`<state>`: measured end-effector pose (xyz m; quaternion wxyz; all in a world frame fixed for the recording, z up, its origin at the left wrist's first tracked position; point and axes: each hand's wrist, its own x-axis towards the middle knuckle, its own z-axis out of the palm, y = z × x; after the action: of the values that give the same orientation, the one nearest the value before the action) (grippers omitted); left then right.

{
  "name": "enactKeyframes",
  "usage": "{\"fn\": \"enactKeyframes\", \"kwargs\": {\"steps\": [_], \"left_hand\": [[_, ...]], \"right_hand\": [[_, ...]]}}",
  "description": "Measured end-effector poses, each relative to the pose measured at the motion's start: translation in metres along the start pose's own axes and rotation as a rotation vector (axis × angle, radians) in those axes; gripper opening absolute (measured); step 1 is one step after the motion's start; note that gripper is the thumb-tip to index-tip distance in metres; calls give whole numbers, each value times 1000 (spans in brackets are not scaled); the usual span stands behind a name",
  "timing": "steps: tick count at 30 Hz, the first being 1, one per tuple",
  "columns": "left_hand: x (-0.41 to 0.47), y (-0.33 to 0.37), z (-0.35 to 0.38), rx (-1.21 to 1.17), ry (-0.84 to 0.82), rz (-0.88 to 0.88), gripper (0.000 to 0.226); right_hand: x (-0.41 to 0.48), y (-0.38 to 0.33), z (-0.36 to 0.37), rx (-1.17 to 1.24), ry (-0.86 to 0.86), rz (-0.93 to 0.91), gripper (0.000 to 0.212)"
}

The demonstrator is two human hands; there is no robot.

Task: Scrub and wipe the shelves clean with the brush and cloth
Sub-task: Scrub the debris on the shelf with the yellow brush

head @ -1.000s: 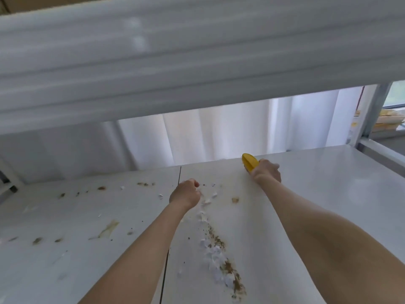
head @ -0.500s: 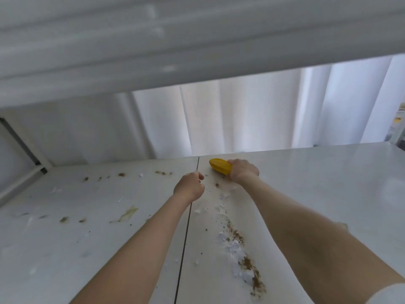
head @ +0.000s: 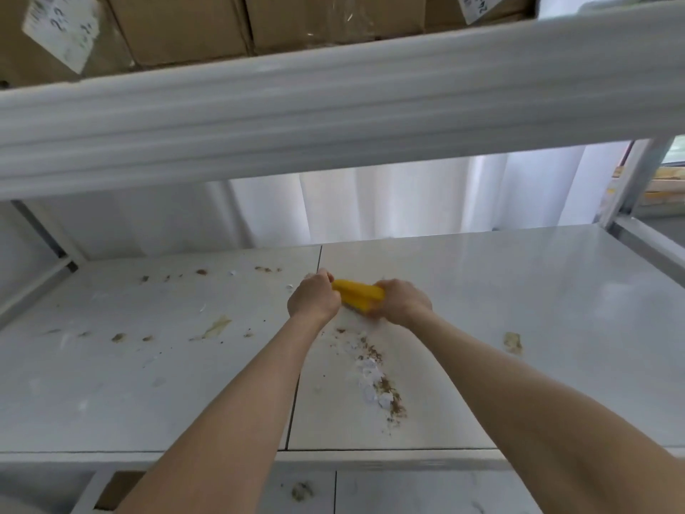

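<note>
Both ends of the brush (head: 358, 295) are covered, one by the left hand (head: 314, 301), the other by the right hand (head: 402, 302), and its bristles cannot be seen. Whether the left hand grips it or only touches it is unclear. The boxes (head: 185, 27) on the upper shelf (head: 333, 105) run off the top edge, and the writing on their labels (head: 61, 29) is too blurred to read. The lower shelf (head: 407, 491) is cut by the bottom edge.

Glossy smooth white shelf (head: 519, 291), yellow plastic brush (head: 357, 293), matt brown cardboard boxes (head: 185, 27)
</note>
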<state>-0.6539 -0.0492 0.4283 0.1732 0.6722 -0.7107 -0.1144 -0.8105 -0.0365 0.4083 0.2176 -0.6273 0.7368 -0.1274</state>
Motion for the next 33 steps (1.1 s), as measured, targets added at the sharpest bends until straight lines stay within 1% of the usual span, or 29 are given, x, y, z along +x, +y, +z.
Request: {"fn": "enactKeyframes", "kwargs": {"steps": [2, 5, 7, 10, 13, 18, 20, 23, 27, 30, 31, 33], "left_hand": [[3, -5, -3, -11, 8, -10, 37], [11, -12, 1, 2, -22, -8, 37], [20, -16, 7, 10, -47, 7, 37], [39, -21, 13, 18, -60, 23, 37], [52, -27, 14, 25, -57, 28, 37], [51, -35, 14, 49, -93, 5, 36], [44, -32, 12, 51, -100, 0, 36], [27, -22, 4, 43, -67, 6, 36], [-5, -9, -3, 45, -54, 5, 36], [-34, -4, -4, 34, -77, 4, 38], [-42, -3, -5, 20, -72, 1, 39], [-57, -2, -5, -1, -59, -4, 39]], "right_hand": [[4, 15, -13, 86, 115, 100, 35], [19, 33, -30, 46, 234, 211, 33], [34, 38, -33, 10, 276, 267, 30], [56, 42, -29, -79, 302, 303, 25], [73, 36, -23, -102, 257, 314, 26], [73, 3, -11, -170, 132, 204, 29], [60, -7, -4, -190, 82, 147, 31], [30, -18, 8, -248, 47, 40, 33], [-18, -24, 21, -283, -1, -54, 25], [-49, -18, 21, -209, -61, -58, 28], [-57, -14, 16, -151, -54, -41, 30], [-69, 1, 3, 0, 29, 37, 30]]}}
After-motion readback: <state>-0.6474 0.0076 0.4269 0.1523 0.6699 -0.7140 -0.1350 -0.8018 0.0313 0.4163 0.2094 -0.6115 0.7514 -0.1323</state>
